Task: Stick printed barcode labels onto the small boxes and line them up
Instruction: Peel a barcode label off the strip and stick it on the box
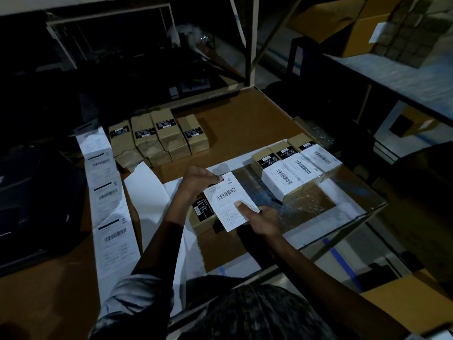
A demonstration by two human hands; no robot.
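Note:
A white barcode label (229, 200) lies over a small brown box (203, 218) near the table's front. My left hand (196, 182) pinches the label's far corner. My right hand (262, 218) presses its thumb on the label's lower part. Three boxes with white labels (296, 171) stand side by side in a row to the right. Several unlabelled brown boxes (157, 136) with black stickers are stacked at the back left. A long strip of printed labels (107, 192) runs down the left side.
A dark printer (36, 200) sits at the far left. Loose white backing paper (147, 190) lies beside my left arm. Shelving with cardboard cartons (362, 28) stands at the back right. The table edge (343, 229) drops off on the right.

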